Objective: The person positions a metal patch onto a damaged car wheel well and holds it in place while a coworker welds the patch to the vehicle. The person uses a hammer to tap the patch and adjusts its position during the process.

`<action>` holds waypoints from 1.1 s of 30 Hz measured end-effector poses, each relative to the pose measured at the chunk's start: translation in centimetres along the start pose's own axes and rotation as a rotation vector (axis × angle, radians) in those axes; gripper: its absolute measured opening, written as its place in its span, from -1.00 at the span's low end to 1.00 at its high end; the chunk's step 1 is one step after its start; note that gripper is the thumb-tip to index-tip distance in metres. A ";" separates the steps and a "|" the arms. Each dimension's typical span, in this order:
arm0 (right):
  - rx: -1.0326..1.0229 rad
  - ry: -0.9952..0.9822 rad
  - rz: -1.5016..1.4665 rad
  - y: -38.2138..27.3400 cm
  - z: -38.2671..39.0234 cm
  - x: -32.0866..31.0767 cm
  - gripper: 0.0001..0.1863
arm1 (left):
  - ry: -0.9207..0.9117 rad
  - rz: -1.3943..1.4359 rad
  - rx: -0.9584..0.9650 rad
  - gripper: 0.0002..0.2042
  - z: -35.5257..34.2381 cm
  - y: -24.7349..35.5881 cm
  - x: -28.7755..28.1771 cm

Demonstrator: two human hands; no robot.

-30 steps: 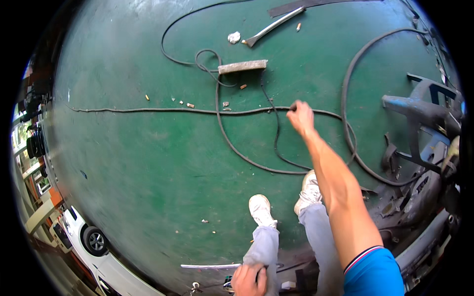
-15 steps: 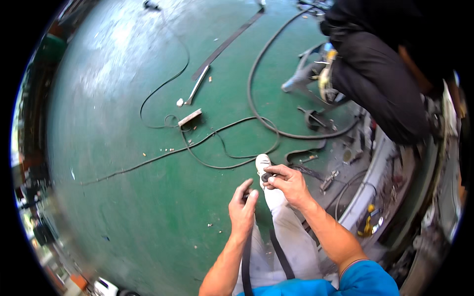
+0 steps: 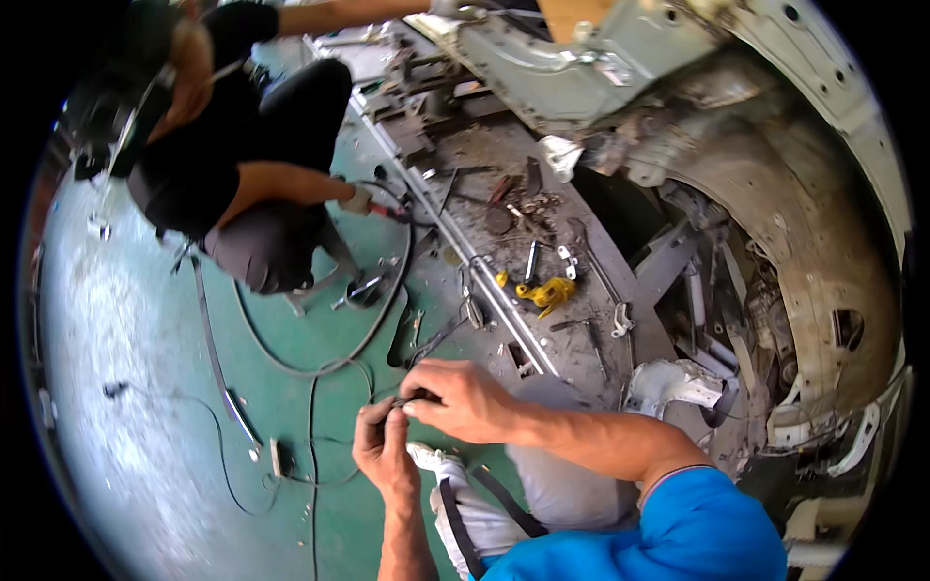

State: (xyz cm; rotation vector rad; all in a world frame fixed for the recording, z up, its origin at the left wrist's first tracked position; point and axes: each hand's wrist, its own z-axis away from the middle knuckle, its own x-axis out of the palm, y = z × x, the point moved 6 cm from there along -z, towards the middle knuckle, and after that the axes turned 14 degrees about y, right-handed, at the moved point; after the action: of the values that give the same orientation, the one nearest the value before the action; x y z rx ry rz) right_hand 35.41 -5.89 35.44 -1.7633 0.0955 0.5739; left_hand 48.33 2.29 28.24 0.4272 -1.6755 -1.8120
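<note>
My left hand (image 3: 385, 447) and my right hand (image 3: 460, 399) meet in front of me, above my white shoe (image 3: 426, 455). Both have their fingers pinched closed. A small dark piece (image 3: 417, 396) shows between the right thumb and fingers, right against the left fingertips. Its kind is too small and too covered to make out. Whatever the left fingers hold is hidden behind them.
A co-worker in dark clothes (image 3: 276, 242) crouches at the far left, a gloved hand on a red-handled tool (image 3: 389, 211). Yellow clamps (image 3: 547, 293) and loose tools lie on a dirty metal platform (image 3: 620, 261). A stripped car body (image 3: 833, 232) stands right. Hoses (image 3: 312, 372) cross the green floor (image 3: 184, 465).
My view has swung right, toward the platform and car body. My hands, apart before, have come together at the fingertips. The small dark piece stays in my right fingers.
</note>
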 end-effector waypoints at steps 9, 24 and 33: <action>0.136 0.513 0.169 6.5 2.1 -21.0 -0.84 | -0.370 0.057 -0.137 -0.88 3.6 -3.1 23.9; 0.264 0.844 -0.245 24.5 -6.4 -35.0 -0.72 | -0.142 0.141 0.095 -0.80 -3.3 -7.3 50.4; 0.373 0.753 -0.319 27.8 -5.8 -38.2 -0.76 | -0.062 0.214 0.182 -0.81 -4.2 -8.2 58.8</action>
State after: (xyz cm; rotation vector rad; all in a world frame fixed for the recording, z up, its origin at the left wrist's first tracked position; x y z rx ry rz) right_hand -6.10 -27.99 27.85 -1.4996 0.4064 -0.3420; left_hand 4.92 -38.45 30.01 0.2592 -1.8611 -1.5393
